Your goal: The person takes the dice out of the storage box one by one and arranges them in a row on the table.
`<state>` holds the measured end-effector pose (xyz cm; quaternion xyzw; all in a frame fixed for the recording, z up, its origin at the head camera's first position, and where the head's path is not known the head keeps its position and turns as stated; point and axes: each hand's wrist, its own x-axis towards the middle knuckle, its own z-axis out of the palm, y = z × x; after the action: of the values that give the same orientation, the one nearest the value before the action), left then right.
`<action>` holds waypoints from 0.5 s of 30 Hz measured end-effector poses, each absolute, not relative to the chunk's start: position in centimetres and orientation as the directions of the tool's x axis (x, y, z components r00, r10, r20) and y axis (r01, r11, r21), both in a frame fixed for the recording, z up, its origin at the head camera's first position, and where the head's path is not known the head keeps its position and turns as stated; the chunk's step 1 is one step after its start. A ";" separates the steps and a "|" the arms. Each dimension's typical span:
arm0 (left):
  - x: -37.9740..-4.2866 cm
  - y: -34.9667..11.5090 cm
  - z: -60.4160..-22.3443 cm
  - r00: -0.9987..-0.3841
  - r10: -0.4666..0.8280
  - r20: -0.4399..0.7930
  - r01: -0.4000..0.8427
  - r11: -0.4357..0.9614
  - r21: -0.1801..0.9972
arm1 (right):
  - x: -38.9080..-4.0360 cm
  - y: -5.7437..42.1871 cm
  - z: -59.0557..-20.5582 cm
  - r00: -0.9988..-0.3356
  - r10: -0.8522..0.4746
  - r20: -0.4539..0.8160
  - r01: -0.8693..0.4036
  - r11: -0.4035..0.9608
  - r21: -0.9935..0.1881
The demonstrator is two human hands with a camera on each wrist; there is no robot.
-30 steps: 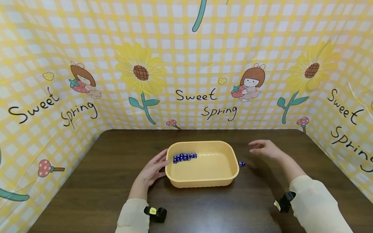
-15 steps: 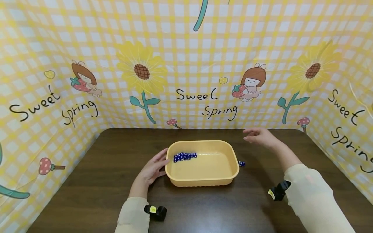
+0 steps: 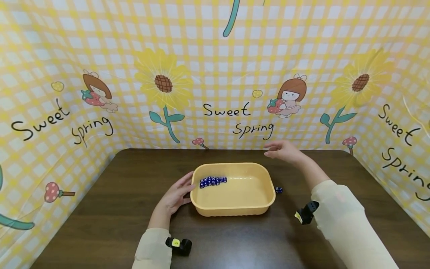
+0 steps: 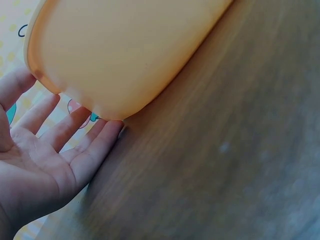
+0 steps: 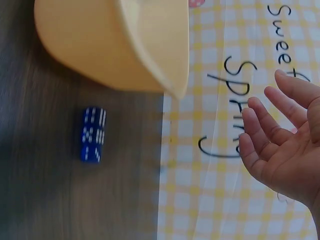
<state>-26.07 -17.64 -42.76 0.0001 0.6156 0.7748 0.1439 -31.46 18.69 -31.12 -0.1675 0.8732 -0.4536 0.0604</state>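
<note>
A pale yellow plastic basin (image 3: 235, 212) stands on the table, with several blue dice (image 3: 213, 182) with white dots lined up in its left part. My left hand (image 3: 175, 195) rests against the basin's left end; in the left wrist view its outstretched fingertips touch the outer wall. Raised beyond the basin's far right corner, my right hand (image 3: 284, 151) has its fingers loosely bent with nothing between them. Just outside the right end of the basin, a short row of blue dice (image 5: 93, 135) lies on the table, partly hidden by the rim in the head view.
The dark wooden table (image 3: 111, 209) ends at a yellow checked cloth (image 3: 228, 74) that hangs behind it and along both sides. A black wrist camera (image 3: 179, 246) sits on the left sleeve, another black camera (image 3: 306, 213) on the right one.
My right hand has moved left and away from me, from right of the basin to above its far right corner. The left hand, basin and dice have stayed put.
</note>
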 end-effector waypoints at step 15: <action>-26.0 -17.7 -43.0 -0.958 0.232 -0.169 -0.221 -0.217 0.951 | -31.9 13.0 -32.8 -0.903 -0.425 0.065 -0.276 0.458 -0.845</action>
<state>-25.99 -17.67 -42.95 0.0046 0.6088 0.7799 0.1451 -31.86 13.04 -32.78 -0.2064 0.8501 -0.4781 0.0778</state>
